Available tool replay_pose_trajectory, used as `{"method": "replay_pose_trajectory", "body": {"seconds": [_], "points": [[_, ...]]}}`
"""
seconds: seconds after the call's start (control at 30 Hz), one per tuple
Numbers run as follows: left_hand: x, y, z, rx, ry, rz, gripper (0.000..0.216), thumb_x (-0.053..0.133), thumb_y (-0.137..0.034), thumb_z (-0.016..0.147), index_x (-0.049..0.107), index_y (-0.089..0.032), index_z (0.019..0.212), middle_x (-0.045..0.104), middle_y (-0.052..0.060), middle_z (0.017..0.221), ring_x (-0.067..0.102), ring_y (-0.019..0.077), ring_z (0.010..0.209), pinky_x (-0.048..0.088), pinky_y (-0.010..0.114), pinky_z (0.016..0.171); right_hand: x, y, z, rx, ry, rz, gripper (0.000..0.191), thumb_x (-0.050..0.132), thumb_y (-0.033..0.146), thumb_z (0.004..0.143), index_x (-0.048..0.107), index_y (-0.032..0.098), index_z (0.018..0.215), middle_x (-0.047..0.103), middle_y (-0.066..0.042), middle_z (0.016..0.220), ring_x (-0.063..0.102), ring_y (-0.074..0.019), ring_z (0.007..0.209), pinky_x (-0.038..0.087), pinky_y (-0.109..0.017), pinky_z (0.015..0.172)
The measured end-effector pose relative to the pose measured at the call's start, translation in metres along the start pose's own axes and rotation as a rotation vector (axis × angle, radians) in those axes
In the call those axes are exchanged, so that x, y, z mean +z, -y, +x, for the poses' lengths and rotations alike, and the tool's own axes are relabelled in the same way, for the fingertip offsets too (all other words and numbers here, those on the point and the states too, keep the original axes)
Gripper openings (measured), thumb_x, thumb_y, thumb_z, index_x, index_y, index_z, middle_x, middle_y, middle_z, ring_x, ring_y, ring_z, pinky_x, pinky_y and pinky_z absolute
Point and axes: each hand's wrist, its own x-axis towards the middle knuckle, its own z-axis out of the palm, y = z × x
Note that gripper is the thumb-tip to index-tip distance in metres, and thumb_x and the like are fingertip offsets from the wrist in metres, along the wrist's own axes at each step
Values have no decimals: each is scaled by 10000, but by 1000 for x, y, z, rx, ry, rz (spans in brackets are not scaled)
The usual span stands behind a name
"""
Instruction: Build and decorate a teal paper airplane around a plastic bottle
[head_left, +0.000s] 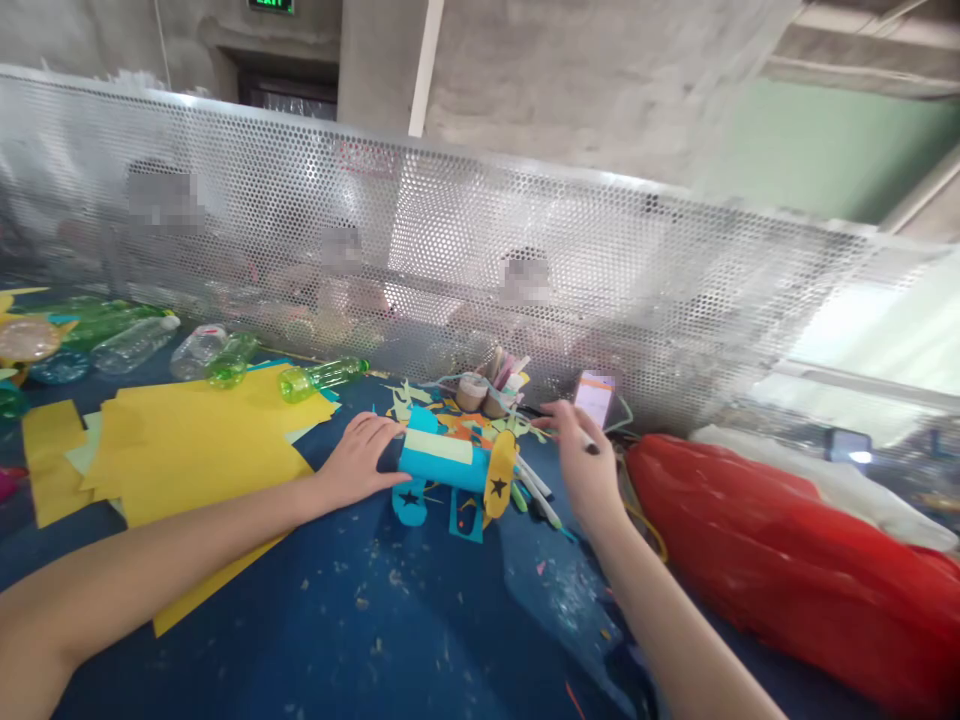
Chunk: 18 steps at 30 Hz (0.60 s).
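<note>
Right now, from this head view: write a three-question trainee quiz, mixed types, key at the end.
1. Multiple choice. What does the right hand hold?
A) Scissors
B) A pen
C) A bottle

2. True or false: the red bag lies to the left of the yellow sheets.

3. Open: which hand is at the end of the blue paper model opposite the yellow piece with a black star?

Key:
1. B.
2. False; the bag is far to their right.
3. The left hand.
</note>
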Motion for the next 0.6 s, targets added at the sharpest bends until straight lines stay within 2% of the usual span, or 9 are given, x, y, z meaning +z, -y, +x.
{"method": "replay_pose_trajectory", "body": {"seconds": [0.07, 0.13, 0.2, 0.23, 0.3, 0.43, 0.53, 0.6], "points": [[-3, -3, -1, 86, -8, 32, 557, 619, -560, 786, 512, -180, 1179, 612, 114, 1128, 542, 273, 1103, 284, 476, 1074, 3, 19, -7, -44, 86, 167, 350, 381, 472, 866, 590, 218, 984, 618, -18, 687, 619, -210, 753, 460, -359, 774], [-7, -7, -2, 151, -10, 50, 537, 602, -571, 795, 539, -186, 1163, 621, 105, 1084, 562, 257, 1063, 275, 467, 1083, 12, 33, -21, -18, 189, 274, 272, 379, 414, 858, 530, 241, 1004, 557, 26, 599, 577, -186, 599, 469, -346, 686], [-11, -9, -2, 198, -5, 54, 512, 597, -567, 799, 563, -190, 1143, 627, 93, 1042, 576, 242, 1017, 282, 458, 1080, 24, 40, -40, -2, 335, 230, 149, 498, 358, 802, 497, 247, 901, 544, 44, 571, 566, -182, 604, 459, -321, 670], [-12, -10, -2, 218, -1, 53, 499, 595, -563, 801, 571, -192, 1134, 629, 88, 1026, 579, 236, 998, 286, 456, 1078, 30, 42, -49, -28, 440, 211, 147, 541, 354, 786, 499, 239, 868, 570, 31, 625, 575, -182, 656, 454, -309, 686], [-14, -11, -2, 258, -2, 48, 480, 590, -556, 806, 583, -189, 1116, 629, 84, 1002, 582, 226, 972, 292, 455, 1072, 39, 42, -63, -71, 559, 195, 158, 548, 383, 799, 507, 231, 815, 581, 15, 674, 561, -174, 675, 443, -288, 663], [-14, -10, -2, 324, -3, 19, 439, 587, -506, 830, 574, -186, 1130, 627, 99, 1043, 582, 220, 989, 299, 458, 1065, 45, 37, -72, -35, 552, 191, 166, 475, 391, 839, 486, 239, 772, 553, 28, 601, 544, -172, 632, 436, -287, 632], [-13, -10, -2, 330, 20, -6, 416, 578, -490, 841, 564, -199, 1139, 629, 100, 1075, 579, 219, 1004, 307, 465, 1061, 46, 30, -68, -5, 533, 198, 124, 527, 338, 788, 466, 236, 752, 562, 35, 576, 545, -164, 588, 428, -272, 581], [-13, -9, -2, 325, 19, -17, 427, 576, -504, 837, 564, -193, 1129, 636, 97, 1050, 582, 218, 993, 310, 465, 1062, 46, 25, -67, -2, 531, 184, 173, 557, 335, 776, 444, 231, 695, 565, 32, 567, 531, -150, 563, 413, -258, 551]]}}
